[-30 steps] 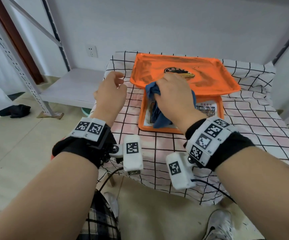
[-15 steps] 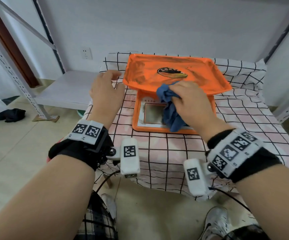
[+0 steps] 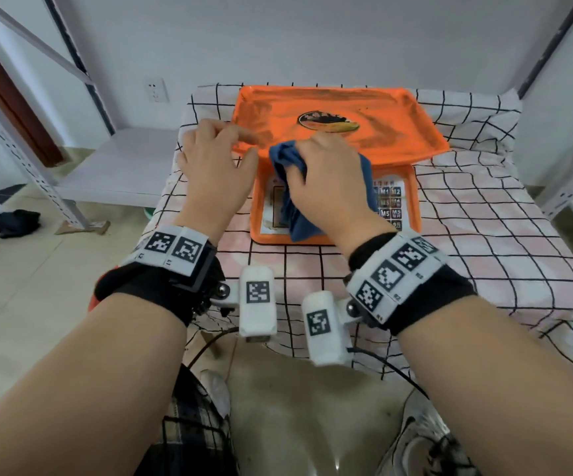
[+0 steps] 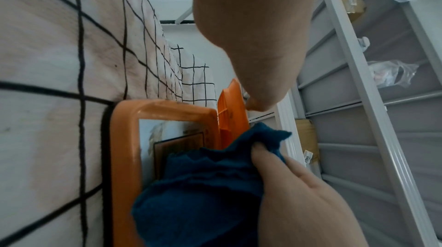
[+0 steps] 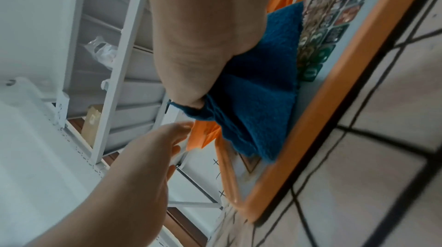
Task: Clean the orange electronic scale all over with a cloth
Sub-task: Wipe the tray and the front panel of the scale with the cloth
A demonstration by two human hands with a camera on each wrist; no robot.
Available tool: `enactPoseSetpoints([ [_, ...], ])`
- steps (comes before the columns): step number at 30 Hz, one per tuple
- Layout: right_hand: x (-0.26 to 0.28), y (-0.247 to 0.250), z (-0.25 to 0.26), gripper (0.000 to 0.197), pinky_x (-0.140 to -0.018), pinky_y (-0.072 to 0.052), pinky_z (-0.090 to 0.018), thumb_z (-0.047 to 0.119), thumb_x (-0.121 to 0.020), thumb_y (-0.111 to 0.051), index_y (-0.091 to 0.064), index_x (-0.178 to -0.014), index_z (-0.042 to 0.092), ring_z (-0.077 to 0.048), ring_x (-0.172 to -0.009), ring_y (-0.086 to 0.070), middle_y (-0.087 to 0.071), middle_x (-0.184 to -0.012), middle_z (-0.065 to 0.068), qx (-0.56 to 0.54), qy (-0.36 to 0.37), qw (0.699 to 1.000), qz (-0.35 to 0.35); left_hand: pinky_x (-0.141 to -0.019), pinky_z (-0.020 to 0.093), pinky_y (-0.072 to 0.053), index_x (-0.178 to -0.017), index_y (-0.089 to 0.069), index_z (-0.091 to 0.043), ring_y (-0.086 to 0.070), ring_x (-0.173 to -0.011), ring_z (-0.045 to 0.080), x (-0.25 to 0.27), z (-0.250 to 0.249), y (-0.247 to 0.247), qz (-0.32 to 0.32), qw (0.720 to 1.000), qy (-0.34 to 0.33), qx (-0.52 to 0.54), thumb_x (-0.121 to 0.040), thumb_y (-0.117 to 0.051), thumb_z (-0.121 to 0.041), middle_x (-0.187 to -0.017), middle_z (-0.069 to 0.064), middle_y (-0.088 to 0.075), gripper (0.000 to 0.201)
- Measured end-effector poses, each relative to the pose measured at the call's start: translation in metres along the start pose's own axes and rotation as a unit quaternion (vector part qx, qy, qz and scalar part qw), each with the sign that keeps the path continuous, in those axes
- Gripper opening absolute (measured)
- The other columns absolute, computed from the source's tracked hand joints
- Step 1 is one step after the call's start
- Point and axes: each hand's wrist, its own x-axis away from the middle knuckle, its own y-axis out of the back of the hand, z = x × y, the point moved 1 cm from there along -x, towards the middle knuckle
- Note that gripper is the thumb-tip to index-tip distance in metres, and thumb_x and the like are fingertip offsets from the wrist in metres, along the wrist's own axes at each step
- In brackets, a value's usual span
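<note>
Bunching a blue cloth (image 3: pixel 312 201) in our right hand (image 3: pixel 329 180), we pressed it against the sloped front panel of the orange electronic scale (image 3: pixel 405 204), which sat on a bench draped in a grid-patterned cover (image 3: pixel 484 235). That hand's grip was curled tight round the cloth, whose folds hung over the display window while the keypad (image 3: pixel 390 202) showed just to the right. Our left hand (image 3: pixel 209 173) reached to the near left corner of the scale's weighing tray (image 3: pixel 398 121), fingers loosely spread and holding nothing; they appeared to touch the rim, though the wrist views were too blurred to be sure.
</note>
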Motion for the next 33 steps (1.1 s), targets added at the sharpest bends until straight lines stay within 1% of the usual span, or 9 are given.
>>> enactPoseSetpoints([
  [5, 0.006, 0.021, -0.034, 0.022, -0.068, -0.036, -0.036, 0.032, -0.075, -0.038, -0.046, -0.068, 0.013, -0.024, -0.076, -0.045, -0.046, -0.073, -0.002, -0.068, 0.014, 0.997, 0.025, -0.098, 0.038, -0.026, -0.093, -0.07, -0.027, -0.04, -0.116, 0.026, 0.004, -0.011, -0.008, 0.03, 0.998, -0.05, -0.02, -0.081, -0.05, -0.037, -0.116, 0.002, -0.051, 0.026],
  [9, 0.015, 0.045, -0.081, 0.032, -0.067, -0.039, -0.037, 0.028, -0.072, -0.038, -0.056, -0.064, 0.002, -0.026, -0.071, -0.049, -0.052, -0.067, -0.011, -0.129, -0.072, 0.988, -0.046, -0.095, 0.038, -0.023, -0.088, -0.07, -0.022, -0.038, -0.117, 0.027, 0.002, -0.023, -0.014, 0.025, 0.997, -0.064, -0.03, -0.083, -0.054, -0.043, -0.116, 0.002, -0.052, 0.026],
  [13, 0.016, 0.049, -0.101, 0.017, -0.067, -0.041, -0.034, 0.018, -0.073, -0.042, -0.056, -0.063, 0.014, -0.025, -0.07, -0.052, -0.052, -0.063, -0.002, -0.208, -0.154, 0.962, -0.084, -0.092, 0.035, -0.023, -0.082, -0.07, -0.02, -0.038, -0.115, 0.024, -0.004, -0.026, -0.016, 0.001, 0.997, -0.065, -0.043, -0.083, -0.058, -0.046, -0.113, -0.001, -0.053, 0.029],
  [16, 0.012, 0.034, -0.079, 0.028, -0.068, -0.036, -0.033, 0.022, -0.073, -0.042, -0.061, -0.065, 0.003, -0.025, -0.071, -0.052, -0.053, -0.066, -0.008, -0.154, -0.094, 0.981, -0.077, -0.091, 0.033, -0.022, -0.081, -0.069, -0.022, -0.039, -0.114, 0.023, -0.009, -0.028, -0.018, -0.009, 0.998, -0.059, -0.035, -0.08, -0.055, -0.049, -0.113, -0.002, -0.053, 0.03],
  [19, 0.008, 0.021, -0.051, 0.026, -0.067, -0.033, -0.035, 0.027, -0.072, -0.04, -0.053, -0.061, 0.007, -0.024, -0.071, -0.047, -0.05, -0.066, -0.006, -0.127, -0.012, 0.991, -0.029, -0.088, 0.029, -0.02, -0.087, -0.068, -0.027, -0.038, -0.114, 0.021, -0.013, -0.033, -0.023, -0.01, 0.998, -0.056, -0.037, -0.082, -0.057, -0.041, -0.114, -0.004, -0.051, 0.018],
  [23, 0.005, 0.026, -0.055, 0.025, -0.062, -0.032, -0.035, 0.03, -0.072, -0.039, -0.044, -0.06, 0.009, -0.021, -0.068, -0.041, -0.04, -0.064, 0.0, -0.158, 0.008, 0.987, 0.013, -0.088, 0.032, -0.021, -0.094, -0.066, -0.029, -0.038, -0.115, 0.022, -0.01, -0.038, -0.033, 0.0, 0.995, -0.08, -0.056, -0.082, -0.059, -0.033, -0.114, -0.004, -0.05, 0.014],
  [28, 0.01, 0.043, -0.118, 0.042, -0.069, -0.046, -0.041, 0.032, -0.068, -0.036, -0.059, -0.069, -0.003, -0.029, -0.074, -0.057, -0.061, -0.071, -0.015, -0.208, -0.11, 0.969, -0.071, -0.087, 0.035, -0.022, -0.096, -0.065, -0.029, -0.037, -0.115, 0.024, -0.007, -0.04, -0.033, 0.019, 0.991, -0.108, -0.07, -0.082, -0.058, -0.029, -0.115, -0.003, -0.049, 0.016],
  [30, 0.009, 0.042, -0.139, 0.035, -0.068, -0.049, -0.05, 0.031, -0.066, -0.038, -0.056, -0.063, 0.001, -0.035, -0.075, -0.062, -0.062, -0.071, -0.02, -0.225, -0.166, 0.956, -0.086, -0.088, 0.037, -0.023, -0.095, -0.065, -0.03, -0.037, -0.115, 0.024, -0.007, -0.039, -0.031, 0.026, 0.991, -0.113, -0.06, -0.081, -0.058, -0.027, -0.115, -0.005, -0.05, 0.016],
  [33, 0.008, 0.04, -0.128, 0.026, -0.06, -0.043, -0.04, 0.031, -0.068, -0.038, -0.037, -0.049, 0.013, -0.028, -0.061, -0.052, -0.044, -0.052, -0.002, -0.182, -0.169, 0.963, -0.109, -0.086, 0.036, -0.022, -0.093, -0.065, -0.03, -0.037, -0.115, 0.022, -0.006, -0.039, -0.027, 0.041, 0.992, -0.115, -0.042, -0.076, -0.05, -0.025, -0.115, -0.006, -0.05, 0.023],
])
